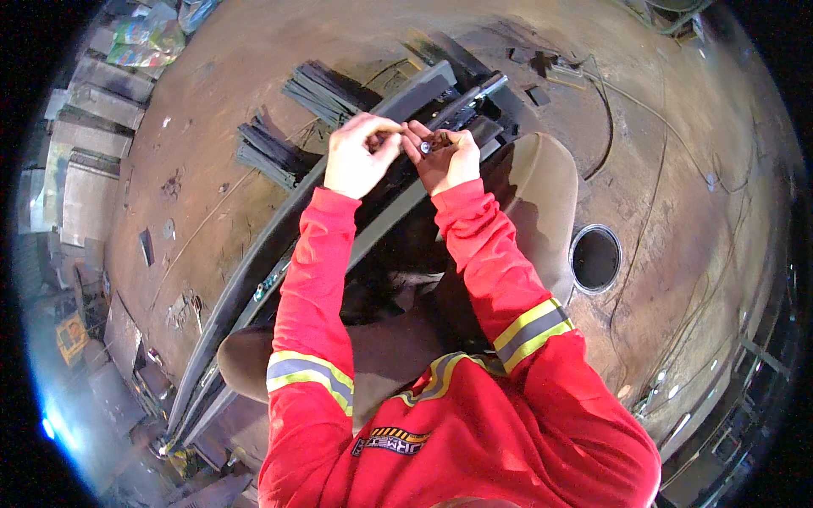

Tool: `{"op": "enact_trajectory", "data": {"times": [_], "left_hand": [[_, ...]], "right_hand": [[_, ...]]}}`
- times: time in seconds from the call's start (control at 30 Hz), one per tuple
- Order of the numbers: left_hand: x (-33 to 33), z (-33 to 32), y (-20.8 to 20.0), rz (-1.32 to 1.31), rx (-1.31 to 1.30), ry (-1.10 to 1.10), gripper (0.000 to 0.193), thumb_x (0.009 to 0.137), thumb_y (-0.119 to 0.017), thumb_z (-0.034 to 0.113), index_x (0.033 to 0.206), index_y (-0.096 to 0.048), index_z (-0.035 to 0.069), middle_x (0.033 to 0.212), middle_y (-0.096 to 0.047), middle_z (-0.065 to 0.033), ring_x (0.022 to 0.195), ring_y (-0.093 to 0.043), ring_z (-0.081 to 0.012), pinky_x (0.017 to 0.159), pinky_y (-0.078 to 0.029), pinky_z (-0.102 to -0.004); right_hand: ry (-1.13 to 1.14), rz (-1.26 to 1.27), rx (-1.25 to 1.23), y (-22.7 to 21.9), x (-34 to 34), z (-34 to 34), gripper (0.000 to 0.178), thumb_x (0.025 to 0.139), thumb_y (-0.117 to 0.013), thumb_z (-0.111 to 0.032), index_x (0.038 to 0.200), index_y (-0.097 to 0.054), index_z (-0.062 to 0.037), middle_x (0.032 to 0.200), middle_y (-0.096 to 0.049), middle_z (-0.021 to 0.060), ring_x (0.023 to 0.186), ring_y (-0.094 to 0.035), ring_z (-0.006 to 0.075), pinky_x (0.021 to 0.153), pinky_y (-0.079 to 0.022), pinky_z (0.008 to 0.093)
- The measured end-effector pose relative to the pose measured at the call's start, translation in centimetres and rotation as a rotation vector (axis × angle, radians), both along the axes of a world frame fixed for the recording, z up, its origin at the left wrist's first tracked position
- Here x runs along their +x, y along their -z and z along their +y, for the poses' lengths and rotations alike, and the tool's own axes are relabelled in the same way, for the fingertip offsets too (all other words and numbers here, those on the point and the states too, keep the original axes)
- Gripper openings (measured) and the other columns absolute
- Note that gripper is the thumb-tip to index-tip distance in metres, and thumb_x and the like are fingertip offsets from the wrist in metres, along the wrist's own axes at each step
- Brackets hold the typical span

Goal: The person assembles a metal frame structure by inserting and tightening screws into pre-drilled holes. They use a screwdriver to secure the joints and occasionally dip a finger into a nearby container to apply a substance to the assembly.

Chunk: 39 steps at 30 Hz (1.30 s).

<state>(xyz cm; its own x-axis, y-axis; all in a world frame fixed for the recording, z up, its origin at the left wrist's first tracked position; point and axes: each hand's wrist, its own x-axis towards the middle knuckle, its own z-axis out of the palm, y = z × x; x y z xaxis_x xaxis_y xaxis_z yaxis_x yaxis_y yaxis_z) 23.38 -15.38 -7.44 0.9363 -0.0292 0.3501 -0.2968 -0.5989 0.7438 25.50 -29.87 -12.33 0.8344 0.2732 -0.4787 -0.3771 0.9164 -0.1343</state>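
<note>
My right hand (pixel 446 162) is turned palm up and cupped. In it lie a small shiny round metal piece (pixel 425 147) and some darker bits too small to name. Close beside it, my left hand (pixel 362 155) has its thumb and forefinger pinched together near the right fingertips. Whatever is in that pinch is too small to make out. Both hands are held above long dark metal beams (pixel 275 233), which run diagonally past my legs. A metal rod or tube (pixel 470 96) lies along their far end.
Two bundles of dark flat bars (pixel 320 93) lie beyond the beams on the left. A round dark container (pixel 595 258) stands right of my knee. Cables (pixel 610 127) trail over the brown floor (pixel 212 110). Stacked metal plates (pixel 89 195) line the left side; bright light glows lower left.
</note>
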Motion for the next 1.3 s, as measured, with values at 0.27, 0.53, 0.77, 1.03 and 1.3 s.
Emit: {"op": "enact_trajectory", "data": {"times": [0.27,0.53,0.77,1.03,1.3], "left_hand": [[-3.2,1.2,-0.6,-0.076,0.431,0.086,0.019,0.074,-0.072,0.014,0.093,-0.07,0.012,0.086,-0.064,-0.0027,0.074,-0.063,-0.0225,0.067,-0.052,-0.0337],[-3.6,0.1,0.3,-0.275,0.525,0.164,0.01,0.071,-0.07,0.005,0.078,-0.064,0.008,0.085,-0.064,-0.0045,0.075,-0.062,-0.0253,0.064,-0.05,-0.0335],[-5.9,2.9,0.4,0.318,-0.258,-0.122,0.006,0.085,-0.067,0.005,0.088,-0.063,0.0,0.076,-0.063,-0.0013,0.066,-0.057,-0.0053,0.061,-0.047,-0.0215],[-8.8,6.9,-4.2,0.372,-0.5,-0.19,0.008,0.089,-0.063,0.006,0.09,-0.06,-0.002,0.084,-0.068,-0.0101,0.066,-0.061,-0.0108,0.059,-0.049,-0.0238],[-16.2,7.0,-2.3,0.485,-0.461,-0.291,0.006,0.087,-0.064,0.002,0.084,-0.06,-0.002,0.074,-0.066,-0.0079,0.062,-0.059,-0.0098,0.056,-0.047,-0.023]], "right_hand": [[-0.163,0.013,-0.057,-1.8,-1.5,2.4,0.03,0.088,-0.035,-0.023,0.071,-0.051,-0.0033,0.112,-0.058,0.0333,0.103,-0.056,0.0423,0.096,-0.042,0.0488],[-0.4,-0.045,0.219,3.3,-1.3,1.3,0.025,0.085,-0.043,-0.025,0.076,-0.052,-0.0034,0.076,-0.056,0.0124,0.068,-0.058,0.0271,0.064,-0.049,0.0355],[-0.115,0.044,-0.274,3.0,-2.0,2.1,0.022,0.089,-0.047,-0.025,0.08,-0.049,-0.0048,0.065,-0.05,0.0095,0.054,-0.052,0.0249,0.049,-0.046,0.0401],[-0.415,-0.116,-0.291,-0.6,-4.0,2.5,0.013,0.079,-0.047,-0.007,0.066,-0.048,-0.0094,0.051,-0.036,0.0023,0.039,-0.03,0.0141,0.037,-0.026,0.0308],[-0.805,-0.724,-0.722,-2.1,-11.3,5.7,0.019,0.08,-0.074,-0.014,0.093,-0.071,0.0007,0.072,-0.067,0.0038,0.064,-0.053,0.0079,0.059,-0.044,0.0264]]}}
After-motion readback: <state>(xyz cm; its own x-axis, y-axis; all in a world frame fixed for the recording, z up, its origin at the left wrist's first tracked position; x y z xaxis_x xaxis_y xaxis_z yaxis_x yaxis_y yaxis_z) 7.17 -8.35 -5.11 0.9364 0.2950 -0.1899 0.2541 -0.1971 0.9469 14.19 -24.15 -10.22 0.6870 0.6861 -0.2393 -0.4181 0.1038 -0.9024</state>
